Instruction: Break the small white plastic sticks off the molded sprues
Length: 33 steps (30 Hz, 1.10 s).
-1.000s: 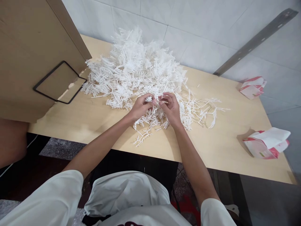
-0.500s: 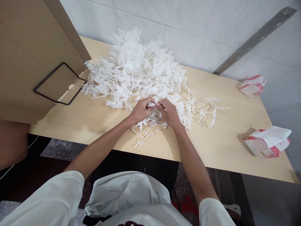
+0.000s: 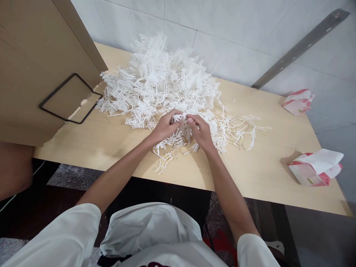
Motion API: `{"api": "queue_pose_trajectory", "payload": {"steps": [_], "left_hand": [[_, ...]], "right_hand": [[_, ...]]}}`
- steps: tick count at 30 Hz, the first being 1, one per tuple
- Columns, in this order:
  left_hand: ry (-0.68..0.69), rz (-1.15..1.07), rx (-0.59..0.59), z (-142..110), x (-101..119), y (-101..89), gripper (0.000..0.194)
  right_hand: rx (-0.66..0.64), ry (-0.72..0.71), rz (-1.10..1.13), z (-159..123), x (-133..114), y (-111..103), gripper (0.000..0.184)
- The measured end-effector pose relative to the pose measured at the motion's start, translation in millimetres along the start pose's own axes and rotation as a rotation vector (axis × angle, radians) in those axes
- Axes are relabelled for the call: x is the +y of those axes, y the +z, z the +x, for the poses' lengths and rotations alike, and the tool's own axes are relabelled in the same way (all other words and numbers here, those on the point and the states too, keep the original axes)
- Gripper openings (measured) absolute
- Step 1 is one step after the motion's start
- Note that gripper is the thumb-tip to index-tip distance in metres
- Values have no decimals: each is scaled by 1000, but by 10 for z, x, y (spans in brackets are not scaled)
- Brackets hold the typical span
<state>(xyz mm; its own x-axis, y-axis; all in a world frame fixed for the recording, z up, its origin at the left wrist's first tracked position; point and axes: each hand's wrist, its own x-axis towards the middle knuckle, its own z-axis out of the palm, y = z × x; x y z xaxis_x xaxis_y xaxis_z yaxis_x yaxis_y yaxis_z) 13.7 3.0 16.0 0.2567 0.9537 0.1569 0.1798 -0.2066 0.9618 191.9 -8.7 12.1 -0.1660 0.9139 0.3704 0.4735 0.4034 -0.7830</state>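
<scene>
A large heap of thin white branched plastic-looking strands [image 3: 164, 79] lies on the table in front of me. My left hand [image 3: 165, 129] is at the front of the heap, thumb and fingers curled around a bunch of white branched strands [image 3: 178, 118]. Close beside it, my right hand [image 3: 201, 132] has its thumb and forefinger pinched together near the ends of that bunch. Whatever is between those right fingertips is too small to make out. Below the hands, loose branched strands [image 3: 166, 160] hang or lie toward the table's front edge.
A brown board or box [image 3: 36, 74] with a black wire loop [image 3: 73, 120] stands at the left. On the right are two red-and-white paper packets [image 3: 314, 168]. More strands [image 3: 244, 128] spread right of the heap. A tiled wall [image 3: 233, 33] backs the wooden table [image 3: 258, 178].
My hands have moved slightly apart at the fingertips. The left hand has opened its curl a little around the bunch, and the strands below have shifted slightly left and up.
</scene>
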Motion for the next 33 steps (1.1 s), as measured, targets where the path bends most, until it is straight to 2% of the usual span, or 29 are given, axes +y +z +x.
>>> {"api": "queue_pose_trajectory", "payload": {"steps": [6, 14, 20, 23, 27, 30, 33], "left_hand": [[23, -20, -92, -59, 22, 64, 20], [24, -50, -63, -38, -20, 85, 17], [98, 184, -69, -49, -27, 46, 29], [144, 233, -74, -66, -25, 53, 29], [76, 31, -154, -77, 12, 74, 29], [-17, -181, -220, -71, 42, 80, 31], [-61, -282, -224, -62, 60, 80, 29]], "right_hand": [[-48, 81, 80, -9, -47, 31, 39], [-116, -45, 0, -15, -23, -15, 36], [-61, -47, -126, -21, -48, 11, 22], [-13, -72, -164, -20, -22, 21, 22], [32, -117, -178, -27, -21, 15, 21], [7, -155, -149, -31, -47, 5, 18], [-13, -131, -136, -30, -59, 2, 15]]}}
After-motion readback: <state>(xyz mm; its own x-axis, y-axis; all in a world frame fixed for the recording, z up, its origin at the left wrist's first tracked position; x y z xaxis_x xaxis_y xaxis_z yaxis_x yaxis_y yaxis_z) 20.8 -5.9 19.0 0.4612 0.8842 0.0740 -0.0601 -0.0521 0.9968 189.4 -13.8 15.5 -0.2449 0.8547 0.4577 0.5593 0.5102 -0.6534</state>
